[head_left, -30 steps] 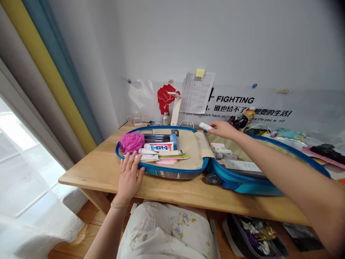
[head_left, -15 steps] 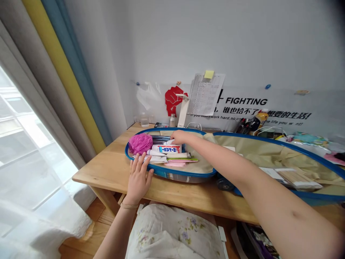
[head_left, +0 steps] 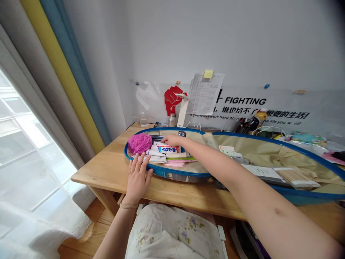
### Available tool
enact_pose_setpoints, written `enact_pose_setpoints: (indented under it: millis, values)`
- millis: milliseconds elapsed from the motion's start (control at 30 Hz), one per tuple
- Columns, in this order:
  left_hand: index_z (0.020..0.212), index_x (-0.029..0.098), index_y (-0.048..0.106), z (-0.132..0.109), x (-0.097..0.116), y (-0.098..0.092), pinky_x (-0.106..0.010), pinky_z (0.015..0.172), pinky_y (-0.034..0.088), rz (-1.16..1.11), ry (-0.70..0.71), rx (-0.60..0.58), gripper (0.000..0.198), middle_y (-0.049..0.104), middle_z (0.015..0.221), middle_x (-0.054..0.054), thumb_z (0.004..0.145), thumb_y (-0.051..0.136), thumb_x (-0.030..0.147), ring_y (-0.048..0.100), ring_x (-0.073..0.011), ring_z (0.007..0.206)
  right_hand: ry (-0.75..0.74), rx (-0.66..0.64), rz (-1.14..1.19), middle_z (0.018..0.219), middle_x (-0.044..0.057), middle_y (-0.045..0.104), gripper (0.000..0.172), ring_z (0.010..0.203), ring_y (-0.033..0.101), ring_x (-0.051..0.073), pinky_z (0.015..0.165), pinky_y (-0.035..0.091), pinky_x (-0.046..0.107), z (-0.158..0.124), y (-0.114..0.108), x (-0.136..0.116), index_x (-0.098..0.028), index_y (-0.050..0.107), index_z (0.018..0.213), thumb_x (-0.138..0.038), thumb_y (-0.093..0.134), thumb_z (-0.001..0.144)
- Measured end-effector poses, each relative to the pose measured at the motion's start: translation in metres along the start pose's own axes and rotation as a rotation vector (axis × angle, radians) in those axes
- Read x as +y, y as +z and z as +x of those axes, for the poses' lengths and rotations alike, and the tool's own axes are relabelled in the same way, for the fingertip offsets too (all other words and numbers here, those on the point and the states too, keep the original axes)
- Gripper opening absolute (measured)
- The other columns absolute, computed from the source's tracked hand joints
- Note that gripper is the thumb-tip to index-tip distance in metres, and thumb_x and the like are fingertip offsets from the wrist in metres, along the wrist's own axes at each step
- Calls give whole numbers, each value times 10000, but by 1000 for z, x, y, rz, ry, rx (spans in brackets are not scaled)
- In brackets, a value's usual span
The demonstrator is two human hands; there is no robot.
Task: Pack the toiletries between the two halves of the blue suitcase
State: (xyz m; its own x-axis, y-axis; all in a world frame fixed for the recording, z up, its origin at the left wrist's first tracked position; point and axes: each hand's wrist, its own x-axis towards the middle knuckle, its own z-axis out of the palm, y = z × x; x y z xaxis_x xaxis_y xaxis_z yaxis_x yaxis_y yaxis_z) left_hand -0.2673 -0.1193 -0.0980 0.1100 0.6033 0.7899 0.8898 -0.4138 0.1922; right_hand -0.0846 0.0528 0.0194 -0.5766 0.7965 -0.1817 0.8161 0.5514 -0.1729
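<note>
An open blue-rimmed suitcase (head_left: 164,172) lies on the wooden table (head_left: 107,169), its near half packed with toiletries. Inside are a pink bath puff (head_left: 137,143), a white toothpaste tube with blue lettering (head_left: 168,149) and flat pink packets (head_left: 174,163). My right hand (head_left: 172,140) reaches over the toothpaste, with a small white tube (head_left: 157,143) under its fingertips. My left hand (head_left: 138,180) rests with spread fingers on the suitcase's front rim, holding nothing. Its fingers lie close to the puff.
The suitcase's other half (head_left: 269,154) lies open to the right, holding papers and small boxes. Along the wall stand a yellow-capped bottle (head_left: 259,120) and a small metal bottle (head_left: 171,120). A curtain and bright window fill the left, and a floral cloth (head_left: 172,230) lies below the table edge.
My right hand has moved left from above the suitcase's far half into the packed half, bringing the small white tube down among the toiletries. My left hand has stayed on the rim.
</note>
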Motion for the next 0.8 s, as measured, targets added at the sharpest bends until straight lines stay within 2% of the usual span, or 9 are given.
enact_pose_setpoints:
  millis: [167, 267, 367, 400, 467, 533, 667, 800]
  values:
    - [1441, 199, 462, 1, 0, -1, -565, 1194, 242, -1, 8, 8, 451, 463, 1518, -146, 1005, 420, 303, 289, -305, 1486, 7, 21, 34, 1284, 85, 606, 344, 1104, 610, 203, 946, 536, 417, -5, -1, -8, -191, 614, 1226, -392, 573, 950]
    - [1446, 205, 458, 2, 1, -2, -562, 1196, 241, -7, 5, 7, 455, 465, 1517, -144, 1003, 419, 304, 292, -299, 1485, 61, 71, 49, 1297, 86, 597, 353, 1114, 605, 207, 950, 533, 420, -14, -19, 0, -197, 606, 1240, -396, 572, 950]
    - [1449, 210, 454, 1, 1, -2, -558, 1199, 237, -12, 4, 3, 457, 459, 1523, -137, 1003, 421, 305, 283, -294, 1490, 193, 111, 55, 1307, 93, 590, 345, 1105, 606, 190, 945, 535, 406, -39, -47, 34, -218, 599, 1251, -394, 560, 958]
    - [1449, 210, 455, 1, 1, -2, -557, 1201, 233, -13, 2, 1, 457, 457, 1524, -136, 1003, 422, 306, 281, -293, 1491, 252, 106, 52, 1291, 96, 597, 373, 1096, 611, 201, 936, 539, 416, -52, -56, 50, -188, 594, 1257, -400, 571, 951]
    - [1448, 211, 459, 1, 1, -1, -555, 1206, 220, -18, -8, 0, 456, 456, 1525, -134, 1003, 422, 307, 281, -292, 1491, 402, 64, 29, 1263, 92, 608, 389, 1082, 618, 203, 921, 544, 426, -82, -70, 86, -173, 588, 1257, -403, 583, 943]
    - [1450, 209, 459, 0, 0, -1, -556, 1208, 214, -20, -11, -1, 459, 455, 1525, -137, 1003, 422, 307, 281, -294, 1491, 562, -8, 2, 1257, 90, 612, 369, 1074, 619, 195, 919, 545, 418, -115, -75, 120, -179, 596, 1243, -400, 576, 948]
    - [1462, 214, 448, 0, -1, 0, -561, 1207, 213, -21, -1, -1, 472, 457, 1524, -136, 1000, 426, 308, 273, -304, 1493, 787, -157, -9, 1250, 91, 614, 362, 1066, 622, 189, 909, 550, 406, -176, -56, 166, -181, 596, 1242, -389, 582, 946]
    - [1462, 227, 449, 1, -1, 0, -565, 1211, 210, -32, -15, 1, 474, 469, 1515, -127, 997, 420, 310, 275, -304, 1492, 857, -263, 29, 1205, 82, 629, 339, 1016, 633, 175, 872, 567, 388, -209, -25, 178, -175, 608, 1223, -364, 593, 942]
